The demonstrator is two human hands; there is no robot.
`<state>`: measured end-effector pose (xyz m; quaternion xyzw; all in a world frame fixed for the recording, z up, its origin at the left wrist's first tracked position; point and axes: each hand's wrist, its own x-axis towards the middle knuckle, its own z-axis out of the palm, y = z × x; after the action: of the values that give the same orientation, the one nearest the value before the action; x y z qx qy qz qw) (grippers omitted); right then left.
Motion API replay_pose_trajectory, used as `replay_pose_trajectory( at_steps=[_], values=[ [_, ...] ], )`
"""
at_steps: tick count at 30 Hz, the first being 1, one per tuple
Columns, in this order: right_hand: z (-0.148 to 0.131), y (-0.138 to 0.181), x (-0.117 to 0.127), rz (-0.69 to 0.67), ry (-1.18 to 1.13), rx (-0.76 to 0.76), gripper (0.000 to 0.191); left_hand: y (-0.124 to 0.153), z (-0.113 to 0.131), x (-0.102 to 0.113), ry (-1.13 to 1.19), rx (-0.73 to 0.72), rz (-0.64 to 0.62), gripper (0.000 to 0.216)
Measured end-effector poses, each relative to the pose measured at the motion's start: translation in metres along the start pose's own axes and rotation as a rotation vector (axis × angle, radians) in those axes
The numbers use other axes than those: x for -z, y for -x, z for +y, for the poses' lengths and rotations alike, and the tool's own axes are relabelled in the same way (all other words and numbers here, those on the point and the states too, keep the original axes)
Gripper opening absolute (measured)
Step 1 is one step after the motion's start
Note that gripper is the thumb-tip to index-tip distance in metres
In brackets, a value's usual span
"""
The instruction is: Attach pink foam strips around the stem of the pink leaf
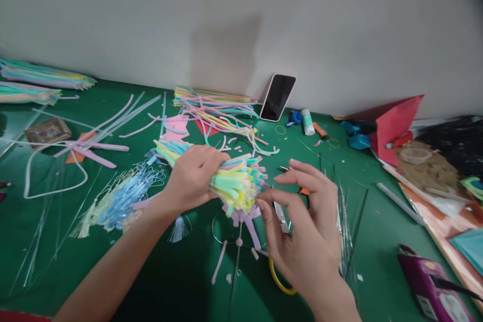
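My left hand is wrapped around a thick bundle of pastel pipe cleaners, held above the table with the cut ends facing right. Close by those ends, the thumb and forefinger of my right hand are pinched together. Anything between these fingertips is too small to make out; the other fingers are spread apart. Partly hidden behind the right hand are scissors with a yellow handle. Beneath the bundle lie a lilac pipe-cleaner piece and thin wire. Blue and pale tassels rest beside my left forearm.
More pipe-cleaner bundles lie along the wall. A phone leans there, near a glue stick. Thin clear sticks lie right of my right hand. A purple box-shaped device and red paper are at the right.
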<state>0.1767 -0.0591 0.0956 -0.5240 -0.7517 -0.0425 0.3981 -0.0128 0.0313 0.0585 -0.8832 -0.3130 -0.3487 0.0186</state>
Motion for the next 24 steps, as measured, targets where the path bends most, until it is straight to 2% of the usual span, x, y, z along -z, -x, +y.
replay_pose_trajectory(
  at_steps=[4, 9, 12, 14, 17, 18, 20, 21, 24],
  values=[
    [0.009, 0.004, 0.016, 0.048, -0.044, -0.057, 0.017, -0.001, -0.002, 0.002, -0.017, -0.001, 0.004, 0.019],
    [0.024, 0.014, 0.048, 0.123, -0.119, -0.209, 0.014, -0.004, -0.004, 0.003, -0.051, -0.016, -0.004, 0.022],
    [0.027, 0.022, 0.058, 0.182, -0.207, -0.303, 0.013, -0.006, -0.003, 0.0, -0.07, -0.027, -0.007, 0.023],
    [0.028, 0.027, 0.057, 0.199, -0.332, -0.383, 0.023, -0.007, -0.001, -0.002, -0.075, -0.037, 0.006, 0.025],
    [0.026, 0.033, 0.044, 0.173, -0.548, -0.491, 0.056, -0.008, 0.001, -0.005, -0.08, -0.052, 0.003, 0.028],
    [0.026, 0.035, 0.038, 0.153, -0.604, -0.519, 0.06, -0.008, 0.001, -0.006, -0.085, -0.057, -0.011, 0.029],
    [0.024, 0.039, 0.025, 0.108, -0.676, -0.568, 0.054, -0.01, 0.003, -0.006, -0.097, -0.064, -0.05, 0.03],
    [0.023, 0.04, 0.019, 0.111, -0.692, -0.593, 0.045, -0.011, 0.004, -0.005, -0.107, -0.069, -0.073, 0.03],
    [0.023, 0.037, 0.006, 0.261, -0.699, -0.687, 0.015, -0.016, 0.009, -0.001, -0.15, -0.083, -0.133, 0.032]
  ],
)
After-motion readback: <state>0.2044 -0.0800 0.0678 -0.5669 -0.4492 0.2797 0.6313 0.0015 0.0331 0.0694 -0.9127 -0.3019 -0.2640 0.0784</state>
